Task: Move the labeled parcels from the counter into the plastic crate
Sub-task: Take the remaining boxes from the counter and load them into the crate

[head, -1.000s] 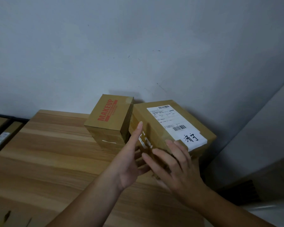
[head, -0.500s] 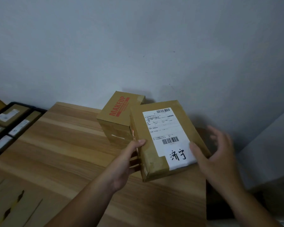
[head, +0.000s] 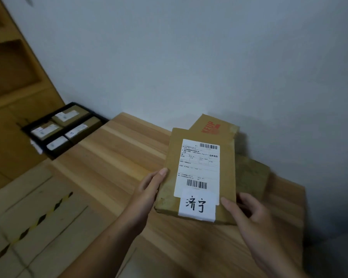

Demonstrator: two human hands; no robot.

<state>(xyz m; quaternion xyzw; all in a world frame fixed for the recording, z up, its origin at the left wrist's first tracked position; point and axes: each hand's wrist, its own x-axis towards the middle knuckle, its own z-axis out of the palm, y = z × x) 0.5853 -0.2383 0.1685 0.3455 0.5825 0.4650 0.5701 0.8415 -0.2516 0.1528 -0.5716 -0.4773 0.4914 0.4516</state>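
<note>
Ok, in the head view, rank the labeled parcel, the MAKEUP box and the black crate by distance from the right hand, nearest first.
1. The labeled parcel: the right hand grips its near right corner.
2. The MAKEUP box: behind the parcel, at the back of the counter.
3. The black crate: far left, past the counter's end.
</note>
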